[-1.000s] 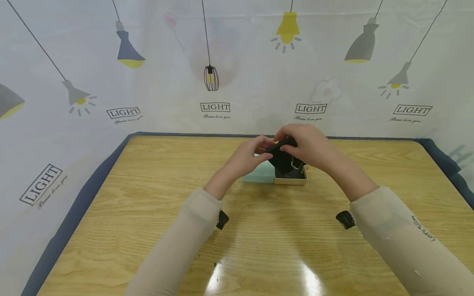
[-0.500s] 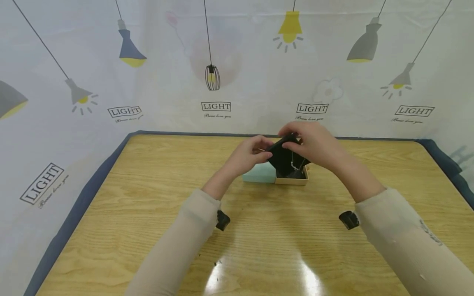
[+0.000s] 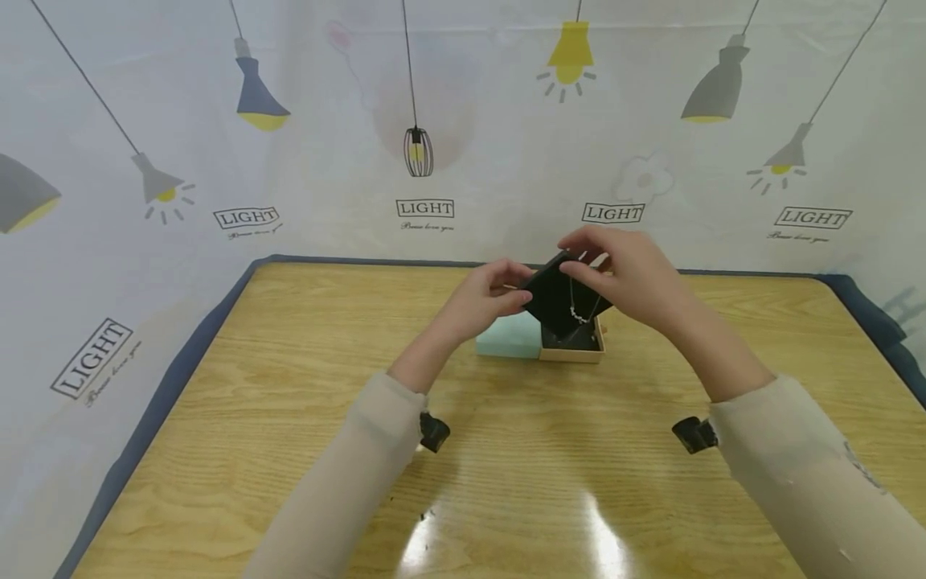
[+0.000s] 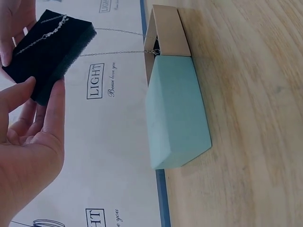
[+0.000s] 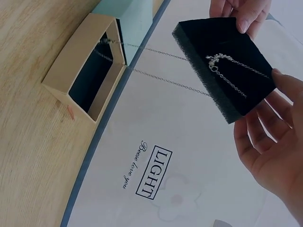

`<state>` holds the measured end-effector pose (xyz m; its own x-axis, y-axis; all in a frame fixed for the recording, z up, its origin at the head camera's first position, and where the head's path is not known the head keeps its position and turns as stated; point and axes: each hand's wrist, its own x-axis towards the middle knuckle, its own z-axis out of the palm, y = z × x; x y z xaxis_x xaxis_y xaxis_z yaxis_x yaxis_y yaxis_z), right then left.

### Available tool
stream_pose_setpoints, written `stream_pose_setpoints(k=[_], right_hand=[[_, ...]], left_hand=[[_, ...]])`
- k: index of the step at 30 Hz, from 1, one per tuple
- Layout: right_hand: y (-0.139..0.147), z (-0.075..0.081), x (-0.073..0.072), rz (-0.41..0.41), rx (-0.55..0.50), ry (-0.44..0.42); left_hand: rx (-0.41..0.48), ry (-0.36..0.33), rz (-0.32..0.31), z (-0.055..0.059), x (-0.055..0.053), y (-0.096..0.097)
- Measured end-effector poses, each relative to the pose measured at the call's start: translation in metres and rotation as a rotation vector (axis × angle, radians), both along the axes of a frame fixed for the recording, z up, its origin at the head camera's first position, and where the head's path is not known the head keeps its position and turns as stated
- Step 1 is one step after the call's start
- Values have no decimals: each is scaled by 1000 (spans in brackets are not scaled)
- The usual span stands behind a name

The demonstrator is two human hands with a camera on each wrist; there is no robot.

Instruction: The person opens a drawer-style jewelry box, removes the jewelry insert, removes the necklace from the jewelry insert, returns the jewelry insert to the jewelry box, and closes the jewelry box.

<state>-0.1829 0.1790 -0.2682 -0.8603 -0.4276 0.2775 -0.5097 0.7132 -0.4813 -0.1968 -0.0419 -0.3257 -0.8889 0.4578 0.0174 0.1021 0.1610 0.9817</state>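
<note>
Both hands hold a black foam jewelry pad point(image 5: 222, 52) tilted above a small open box. My left hand point(image 3: 481, 299) pinches one corner between thumb and fingers; my right hand point(image 3: 629, 273) grips another corner. A silver necklace point(image 5: 220, 59) with a small sparkly pendant lies across the pad's face. From the pad's underside its fine chain runs down to the box, as both wrist views show. The box's tan drawer point(image 5: 66, 56) is pulled partly out of its mint-green sleeve point(image 4: 180, 109) and has a dark inside.
The box stands on a wood-grain table point(image 3: 362, 386) toward its back edge. Behind it rises a white printed cloth point(image 3: 499, 161) with lamp pictures. Small dark specks lie on the table near the front.
The hands have lifted the pad slightly up and to the right, uncovering more of the drawer. The right hand has shifted right, and the necklace on the pad shows more plainly.
</note>
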Motion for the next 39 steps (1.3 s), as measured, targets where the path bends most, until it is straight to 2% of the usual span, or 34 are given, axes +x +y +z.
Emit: stream_pose_setpoints(k=[7,14,20,23,29,34,36,39], right_hand=[[3,9,8,-36,-93,-12],[6,14,13,-47,-150,-58],[7,16,16,6,-201,-81],[8,18,17,53,-261,-133],[8,18,14,211,-381,-268],[10,17,15,207,-360,-376],[10,18,16,190,-351,-414],[9,19,17,207,-368,-450]], left_hand=[[56,8,13,9,8,-1],[108,-27,25,17,16,-2],[152,-71,16,19,22,-3],[163,-89,7,19,24,-4],[197,-161,-22,18,30,-4],[260,-236,-47,18,35,-2],[277,-253,-51,18,36,-1],[296,-269,-56,16,38,0]])
